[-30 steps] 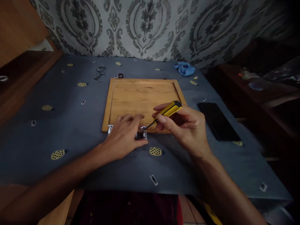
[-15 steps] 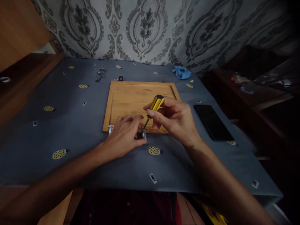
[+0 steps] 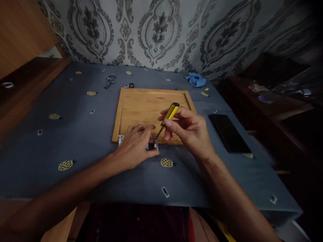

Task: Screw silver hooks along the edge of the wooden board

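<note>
A framed wooden panel (image 3: 151, 104), like a small cabinet door, lies flat on the cloth-covered table. My right hand (image 3: 194, 131) grips a yellow and black screwdriver (image 3: 172, 112), tilted with its shaft pointing down to the left. The tip meets a shiny metal hinge (image 3: 155, 145) at the panel's near edge. Thumb and fingers of my left hand (image 3: 135, 144) are set around that hinge, hiding part of it. Another metal piece (image 3: 120, 138) shows at the near left corner, partly behind my left hand.
A black phone (image 3: 229, 133) lies right of the panel. Toward the back are a crumpled blue cloth (image 3: 195, 80), several small metal parts (image 3: 110, 80) and a small black object (image 3: 131, 85). Wooden furniture (image 3: 22, 37) borders the left, and a patterned curtain (image 3: 123, 30) hangs behind.
The screwdriver handle leans slightly further right, and my right hand has shifted a little with it. My left hand stays in place at the hinge. The view has tilted slightly.
</note>
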`<state>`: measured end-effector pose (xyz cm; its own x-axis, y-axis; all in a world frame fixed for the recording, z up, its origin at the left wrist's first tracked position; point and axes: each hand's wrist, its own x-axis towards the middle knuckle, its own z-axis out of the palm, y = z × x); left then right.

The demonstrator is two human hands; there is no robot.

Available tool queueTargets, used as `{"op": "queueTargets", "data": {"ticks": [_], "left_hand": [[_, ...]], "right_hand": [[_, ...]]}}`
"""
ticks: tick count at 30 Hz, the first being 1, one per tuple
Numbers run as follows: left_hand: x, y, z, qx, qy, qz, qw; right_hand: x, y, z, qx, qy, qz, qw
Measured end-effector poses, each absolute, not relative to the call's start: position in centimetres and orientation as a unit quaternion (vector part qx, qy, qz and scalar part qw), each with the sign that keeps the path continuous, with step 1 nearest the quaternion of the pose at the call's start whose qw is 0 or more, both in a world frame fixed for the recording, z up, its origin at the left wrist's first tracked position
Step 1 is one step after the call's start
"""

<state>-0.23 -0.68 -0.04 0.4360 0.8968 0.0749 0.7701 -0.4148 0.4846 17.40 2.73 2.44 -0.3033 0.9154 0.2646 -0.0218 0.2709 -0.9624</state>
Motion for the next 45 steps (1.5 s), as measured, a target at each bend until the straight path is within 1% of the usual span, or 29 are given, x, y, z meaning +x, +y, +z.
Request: {"op": "queueTargets", "data": {"ticks": [4, 8, 20, 25, 31, 36, 38, 45], "left_hand": [[-0.3, -0.7, -0.1, 0.822, 0.504, 0.169, 0.204], [-0.3, -0.7, -0.2, 0.822, 0.504, 0.170, 0.202], [-0.4, -0.6, -0.4, 0.834, 0.489, 0.172, 0.190], [-0.4, -0.6, -0.5, 0.832, 0.494, 0.171, 0.187], [-0.3, -0.5, -0.4, 0.829, 0.493, 0.174, 0.197], [-0.3, -0.6, -0.3, 0.819, 0.508, 0.174, 0.205], [-0.3, -0.6, -0.3, 0.818, 0.510, 0.168, 0.206], [-0.3, -0.6, -0.4, 0.821, 0.507, 0.166, 0.204]], "right_hand": [[17.4, 2.6, 1.9, -0.369, -0.616, 0.472, 0.511], [17.5, 2.5, 1.8, -0.349, -0.620, 0.473, 0.520], [17.4, 3.1, 3.4, -0.332, -0.669, 0.506, 0.431], [16.8, 3.4, 3.5, -0.325, -0.645, 0.539, 0.433], [17.5, 2.5, 3.3, -0.339, -0.667, 0.489, 0.448], [17.7, 1.9, 3.1, -0.369, -0.633, 0.395, 0.554], [17.7, 1.8, 3.0, -0.378, -0.629, 0.367, 0.572], [17.8, 2.0, 2.4, -0.395, -0.651, 0.367, 0.534]]}}
